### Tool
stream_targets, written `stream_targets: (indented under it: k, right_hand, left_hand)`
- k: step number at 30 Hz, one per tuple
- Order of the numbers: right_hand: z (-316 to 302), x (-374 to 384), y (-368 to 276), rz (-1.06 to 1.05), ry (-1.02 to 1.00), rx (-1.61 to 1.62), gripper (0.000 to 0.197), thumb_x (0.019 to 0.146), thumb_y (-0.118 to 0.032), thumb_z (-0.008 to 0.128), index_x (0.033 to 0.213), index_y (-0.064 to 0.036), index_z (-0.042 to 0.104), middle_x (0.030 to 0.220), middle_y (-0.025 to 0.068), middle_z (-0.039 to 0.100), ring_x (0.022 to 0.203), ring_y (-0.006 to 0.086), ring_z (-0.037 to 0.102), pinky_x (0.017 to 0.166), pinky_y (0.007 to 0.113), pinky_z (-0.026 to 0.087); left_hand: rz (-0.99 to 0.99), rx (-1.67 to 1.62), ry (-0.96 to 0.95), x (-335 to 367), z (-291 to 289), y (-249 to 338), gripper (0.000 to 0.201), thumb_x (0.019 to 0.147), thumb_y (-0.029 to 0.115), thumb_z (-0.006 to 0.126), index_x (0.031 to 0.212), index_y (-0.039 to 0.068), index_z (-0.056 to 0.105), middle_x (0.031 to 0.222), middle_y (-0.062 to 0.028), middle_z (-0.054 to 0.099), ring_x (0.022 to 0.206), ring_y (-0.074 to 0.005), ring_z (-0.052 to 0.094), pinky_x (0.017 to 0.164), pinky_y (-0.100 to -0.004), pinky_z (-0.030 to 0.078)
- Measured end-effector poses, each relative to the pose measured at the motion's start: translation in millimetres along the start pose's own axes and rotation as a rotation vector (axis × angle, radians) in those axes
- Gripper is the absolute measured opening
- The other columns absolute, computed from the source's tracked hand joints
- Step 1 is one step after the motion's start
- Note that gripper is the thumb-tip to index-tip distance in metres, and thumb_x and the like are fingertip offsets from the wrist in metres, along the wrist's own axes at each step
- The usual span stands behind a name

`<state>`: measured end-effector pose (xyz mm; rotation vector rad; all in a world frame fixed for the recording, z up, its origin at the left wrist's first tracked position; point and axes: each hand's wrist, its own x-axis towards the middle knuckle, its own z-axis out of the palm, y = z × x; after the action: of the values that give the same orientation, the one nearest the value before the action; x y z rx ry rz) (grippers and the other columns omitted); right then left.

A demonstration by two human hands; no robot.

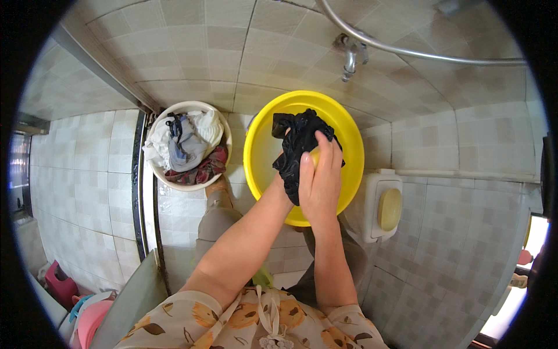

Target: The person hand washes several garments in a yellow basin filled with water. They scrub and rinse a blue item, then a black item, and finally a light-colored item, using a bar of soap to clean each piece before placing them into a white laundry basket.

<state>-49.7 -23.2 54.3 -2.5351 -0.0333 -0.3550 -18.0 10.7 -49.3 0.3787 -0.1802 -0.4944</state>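
A wet black cloth (308,136) is bunched up over the yellow basin (256,151). My left hand (282,189) supports it from below; the cloth drapes over that hand and hides most of its fingers. From the right, my right hand (322,183) lies against the cloth, its thumb and fingers closed around a pale yellow piece that looks like a bar of soap (315,157). Most of that bar is covered by the fingers. Under the cloth the basin shows a pale, watery bottom.
Left of the yellow basin stands a white basin (226,152) heaped with white, grey and dark red clothes (189,142). A soap dish (375,212) at the right holds another yellow soap bar (390,209). A tap (349,61) and metal hose (418,57) are on the tiled wall.
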Motion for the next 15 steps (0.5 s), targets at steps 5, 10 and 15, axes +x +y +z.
stream_targets:
  k: [5,10,15]
  right_hand:
    - [15,5,52,-0.081,0.03,0.292,0.05,0.09,-0.031,0.044,0.129,-0.0013,0.036,0.128,0.0225,0.04,0.118,0.0337,0.04,0.1,0.038,0.029]
    - [15,37,84,0.338,0.031,0.534,0.048,0.093,-0.031,0.038,0.13,-0.0009,0.036,0.128,0.0176,0.043,0.119,0.0283,0.04,0.101,0.034,0.027]
    - [-6,43,124,0.452,-0.141,0.625,0.044,0.095,-0.034,0.036,0.126,-0.0041,0.044,0.123,0.0137,0.048,0.115,0.0241,0.044,0.1,0.031,0.029]
  left_hand:
    - [-0.078,-0.622,-0.193,5,-9,4,0.038,0.09,0.025,0.041,0.124,0.008,0.041,0.122,-0.0093,0.046,0.115,-0.0211,0.042,0.1,-0.0357,0.031]
    - [-0.227,-0.298,0.266,7,16,11,0.033,0.09,0.015,0.045,0.122,0.009,0.045,0.114,-0.0077,0.053,0.105,-0.0174,0.051,0.091,-0.0321,0.041]
    - [-0.292,-0.447,0.307,12,10,10,0.033,0.088,0.015,0.05,0.121,0.007,0.046,0.107,-0.0075,0.058,0.094,-0.0159,0.059,0.08,-0.0264,0.049]
